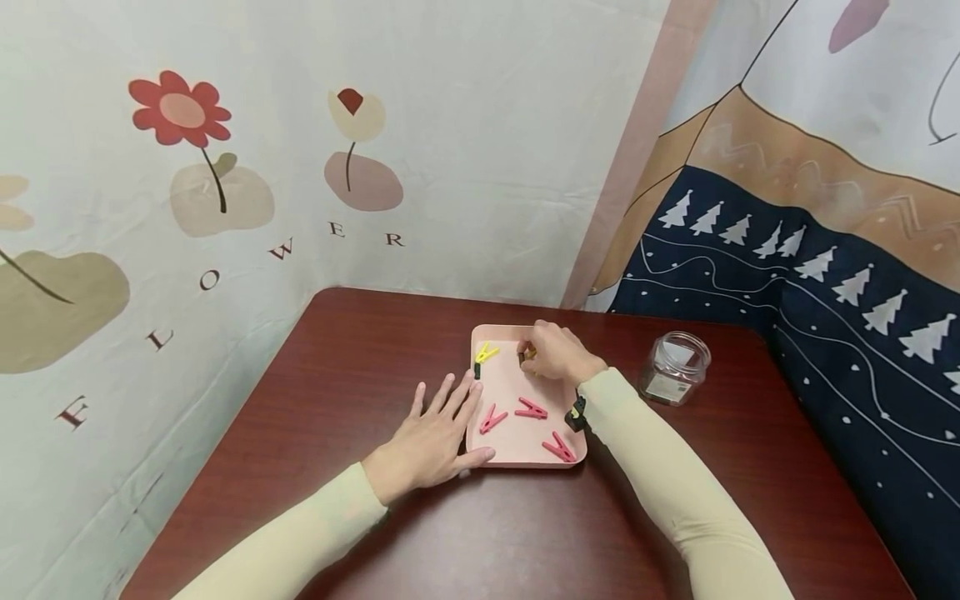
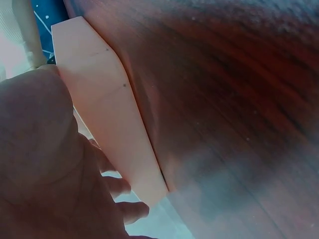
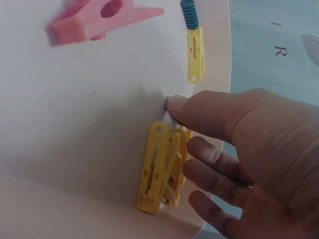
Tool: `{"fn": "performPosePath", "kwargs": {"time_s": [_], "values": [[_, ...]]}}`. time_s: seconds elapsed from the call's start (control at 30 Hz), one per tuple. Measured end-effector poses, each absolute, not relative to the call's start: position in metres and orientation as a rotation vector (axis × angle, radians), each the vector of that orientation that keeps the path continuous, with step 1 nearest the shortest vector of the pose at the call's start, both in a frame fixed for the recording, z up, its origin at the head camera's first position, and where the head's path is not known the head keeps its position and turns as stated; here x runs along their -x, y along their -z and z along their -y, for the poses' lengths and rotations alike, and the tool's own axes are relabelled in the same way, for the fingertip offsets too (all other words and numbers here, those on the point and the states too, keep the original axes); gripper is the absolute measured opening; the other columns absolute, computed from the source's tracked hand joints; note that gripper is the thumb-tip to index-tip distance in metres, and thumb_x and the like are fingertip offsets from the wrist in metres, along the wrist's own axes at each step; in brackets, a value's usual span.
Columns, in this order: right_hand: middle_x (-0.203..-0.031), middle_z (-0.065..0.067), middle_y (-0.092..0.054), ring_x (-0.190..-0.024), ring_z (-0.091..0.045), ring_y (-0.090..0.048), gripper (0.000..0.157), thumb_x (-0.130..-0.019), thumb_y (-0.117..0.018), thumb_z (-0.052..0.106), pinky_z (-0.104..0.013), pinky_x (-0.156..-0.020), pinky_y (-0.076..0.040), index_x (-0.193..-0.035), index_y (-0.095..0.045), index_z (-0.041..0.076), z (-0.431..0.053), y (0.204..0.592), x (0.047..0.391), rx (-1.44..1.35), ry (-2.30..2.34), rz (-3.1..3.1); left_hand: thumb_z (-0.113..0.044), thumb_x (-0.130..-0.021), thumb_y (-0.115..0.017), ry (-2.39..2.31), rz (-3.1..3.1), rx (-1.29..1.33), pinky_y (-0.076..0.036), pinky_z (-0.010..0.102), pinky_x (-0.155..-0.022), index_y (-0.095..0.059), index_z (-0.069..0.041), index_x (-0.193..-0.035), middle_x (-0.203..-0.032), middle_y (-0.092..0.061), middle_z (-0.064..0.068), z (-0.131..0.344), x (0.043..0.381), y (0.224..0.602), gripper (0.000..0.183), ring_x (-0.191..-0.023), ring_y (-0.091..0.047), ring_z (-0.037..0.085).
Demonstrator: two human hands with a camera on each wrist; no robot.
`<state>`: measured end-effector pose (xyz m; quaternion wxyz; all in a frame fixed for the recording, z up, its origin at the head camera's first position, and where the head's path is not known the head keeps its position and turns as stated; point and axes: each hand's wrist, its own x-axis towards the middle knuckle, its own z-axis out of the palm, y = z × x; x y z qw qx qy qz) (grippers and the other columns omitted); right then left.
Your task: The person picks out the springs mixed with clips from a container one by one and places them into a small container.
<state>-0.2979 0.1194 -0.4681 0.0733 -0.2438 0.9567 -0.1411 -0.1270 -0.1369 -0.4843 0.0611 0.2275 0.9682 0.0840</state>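
A pink tray (image 1: 525, 454) holds pink clothespins (image 1: 532, 408) and yellow clothespins (image 1: 486, 353). A dark green, ridged piece (image 3: 190, 15) lies at the end of one yellow clothespin near the tray wall. My right hand (image 1: 553, 350) reaches into the far right part of the tray. Its thumb pinches a small dark ridged piece (image 3: 172, 116), with the index finger hidden behind the thumb. Beside those fingers, more yellow clothespins (image 3: 158, 169) are grouped together. My left hand (image 1: 431, 437) lies spread along the tray's left side, fingers straight, with the thumb at its near left corner.
A clear jar (image 1: 675, 367) stands on the brown table (image 1: 360, 375), to the right of the tray. Behind the table hangs a printed cloth (image 1: 480, 150) with flowers and letters. Dark blue cloth (image 1: 705, 275) with trees borders the right side.
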Motion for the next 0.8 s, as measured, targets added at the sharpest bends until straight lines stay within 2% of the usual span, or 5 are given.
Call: {"fn": "performPosePath", "kwargs": {"time_s": [0.57, 0.8], "values": [[-0.115, -0.008, -0.072, -0.101, -0.023, -0.066, 0.018, -0.102, -0.091, 0.023, -0.04, -0.093, -0.06, -0.117, -0.086, 0.015, -0.1221, 0.473, 0.2952, 0.683, 0.477, -2.903, -0.074, -0.114, -0.057, -0.268, -2.92, -0.681, -0.018, 0.081, -0.142, -0.022, -0.01, -0.187, -0.199, -0.012, 0.014, 0.1354, 0.128, 0.4848, 0.104, -0.183, -0.019, 0.046], [-0.119, -0.009, -0.072, -0.104, -0.024, -0.068, 0.018, -0.099, -0.093, 0.023, -0.04, -0.096, -0.066, -0.115, -0.086, 0.018, -0.1236, 0.4693, 0.2907, 0.662, 0.55, -2.911, -0.074, -0.114, -0.055, -0.224, -2.914, -0.679, -0.017, 0.081, -0.143, -0.02, -0.011, -0.188, -0.199, -0.01, 0.014, 0.1354, 0.1305, 0.4871, 0.103, -0.184, -0.017, 0.047]]}}
